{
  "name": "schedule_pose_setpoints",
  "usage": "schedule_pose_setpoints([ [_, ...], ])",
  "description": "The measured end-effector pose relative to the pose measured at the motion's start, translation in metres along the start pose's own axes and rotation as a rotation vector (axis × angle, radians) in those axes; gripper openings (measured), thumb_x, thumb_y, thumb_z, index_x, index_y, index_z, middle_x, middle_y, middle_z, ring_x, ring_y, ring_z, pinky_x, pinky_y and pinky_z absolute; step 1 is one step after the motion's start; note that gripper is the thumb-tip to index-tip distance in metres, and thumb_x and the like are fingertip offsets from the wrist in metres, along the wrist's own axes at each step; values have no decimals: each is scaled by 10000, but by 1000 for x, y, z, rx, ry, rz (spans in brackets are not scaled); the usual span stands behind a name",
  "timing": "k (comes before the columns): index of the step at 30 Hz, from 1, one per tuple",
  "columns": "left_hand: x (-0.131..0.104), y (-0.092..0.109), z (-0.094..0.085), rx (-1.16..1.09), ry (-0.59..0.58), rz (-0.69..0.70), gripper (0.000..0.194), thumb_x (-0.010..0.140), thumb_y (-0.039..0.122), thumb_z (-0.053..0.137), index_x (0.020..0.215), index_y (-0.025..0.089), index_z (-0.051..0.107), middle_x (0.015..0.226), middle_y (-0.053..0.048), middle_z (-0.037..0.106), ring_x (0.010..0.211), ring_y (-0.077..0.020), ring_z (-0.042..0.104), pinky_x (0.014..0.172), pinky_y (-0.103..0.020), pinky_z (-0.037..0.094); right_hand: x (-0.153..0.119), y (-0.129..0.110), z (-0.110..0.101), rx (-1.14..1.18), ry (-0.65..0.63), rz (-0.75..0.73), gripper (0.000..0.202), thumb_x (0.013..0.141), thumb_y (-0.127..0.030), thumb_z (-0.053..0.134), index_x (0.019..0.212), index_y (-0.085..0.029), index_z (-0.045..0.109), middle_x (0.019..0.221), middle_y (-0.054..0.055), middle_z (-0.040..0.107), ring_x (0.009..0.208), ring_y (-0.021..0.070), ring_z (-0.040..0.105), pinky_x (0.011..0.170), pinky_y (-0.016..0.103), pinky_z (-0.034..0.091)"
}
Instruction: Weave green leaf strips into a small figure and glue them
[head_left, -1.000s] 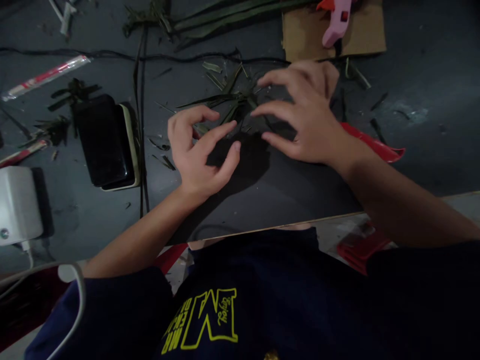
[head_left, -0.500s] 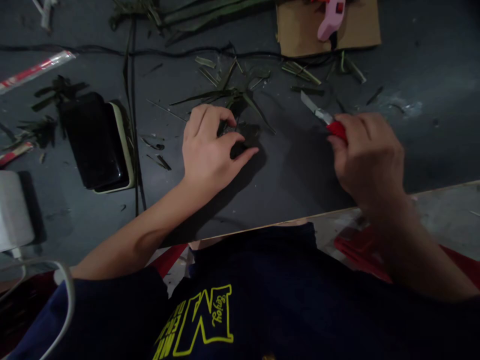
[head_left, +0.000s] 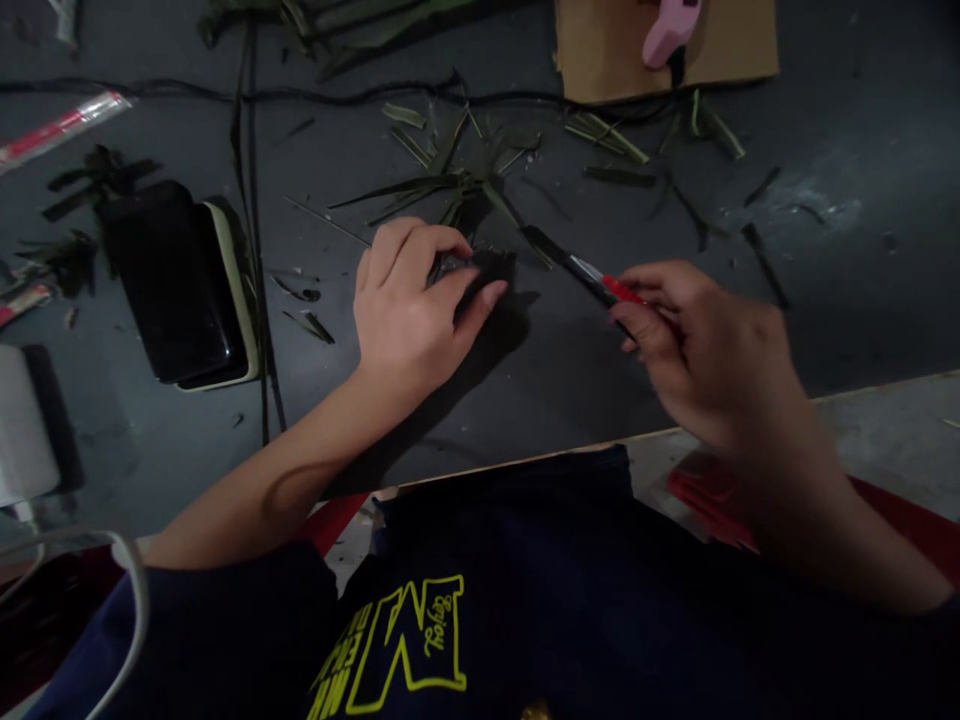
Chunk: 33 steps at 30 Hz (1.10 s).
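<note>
My left hand (head_left: 412, 310) rests on the dark table, fingers curled and thumb bent in. Something dark lies under its fingertips, mostly hidden, so what it holds cannot be made out. Just beyond the knuckles spreads a bunch of dark green leaf strips (head_left: 450, 180). To the right, my right hand (head_left: 697, 340) is closed on a red-handled utility knife (head_left: 622, 290). Its blade, partly dark, points up and left toward the leaf strips and is apart from my left hand.
A black phone (head_left: 172, 280) lies on a pale-edged case at the left, beside a white box with a cable (head_left: 22, 430). Across the back runs a black cord (head_left: 330, 100). A pink glue gun (head_left: 667, 35) lies on cardboard (head_left: 600, 75). Cut leaf scraps (head_left: 619, 177) are scattered about.
My right hand has swung the knife left and lower, bringing its blade closer to my left hand. The left hand's thumb has drawn in slightly.
</note>
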<state>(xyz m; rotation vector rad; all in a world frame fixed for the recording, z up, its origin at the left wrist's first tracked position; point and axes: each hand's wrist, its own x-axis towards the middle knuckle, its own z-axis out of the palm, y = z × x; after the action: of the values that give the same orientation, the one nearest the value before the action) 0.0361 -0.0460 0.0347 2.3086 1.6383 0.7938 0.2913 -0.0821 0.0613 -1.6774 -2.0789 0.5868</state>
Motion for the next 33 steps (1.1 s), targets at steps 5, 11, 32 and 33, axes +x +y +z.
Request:
schedule_pose_setpoints([
  [5, -4, -6, -8, 53, 37, 49, 214, 871, 520, 705, 966, 335, 751, 1081, -88, 714, 1152, -387, 626, 1066, -656, 447, 9, 3, -4, -64, -68, -15, 581, 1005, -720, 388, 1174, -244, 675, 768, 35, 728, 559, 207, 658, 494, 326, 460],
  [11, -16, -13, -3, 122, 21, 116, 127, 876, 445, 714, 962, 372, 773, 979, -75, 712, 1050, -356, 662, 954, -600, 514, 14, 8, -7, 5, -162, -187, 420, 998, -534, 557, 1264, -213, 606, 1045, 88, 748, 842, 258, 739, 607, 339, 561],
  [32, -19, -4, -2, 412, 249, 632, 248, 843, 197, 722, 1060, 88, 773, 513, 33, 480, 480, -124, 402, 441, -310, 257, 48, 7, 0, -419, -68, -562, 260, 1056, -318, 528, 1172, -144, 682, 1064, 77, 789, 732, 160, 729, 507, 267, 353],
  [33, -20, -4, -1, 408, 245, 620, 258, 840, 190, 721, 1071, 87, 773, 520, 28, 487, 489, -126, 411, 448, -312, 251, 48, 7, -1, -413, -52, -594, 241, 1049, -302, 549, 1161, -133, 679, 1053, 78, 791, 722, 148, 726, 505, 258, 356],
])
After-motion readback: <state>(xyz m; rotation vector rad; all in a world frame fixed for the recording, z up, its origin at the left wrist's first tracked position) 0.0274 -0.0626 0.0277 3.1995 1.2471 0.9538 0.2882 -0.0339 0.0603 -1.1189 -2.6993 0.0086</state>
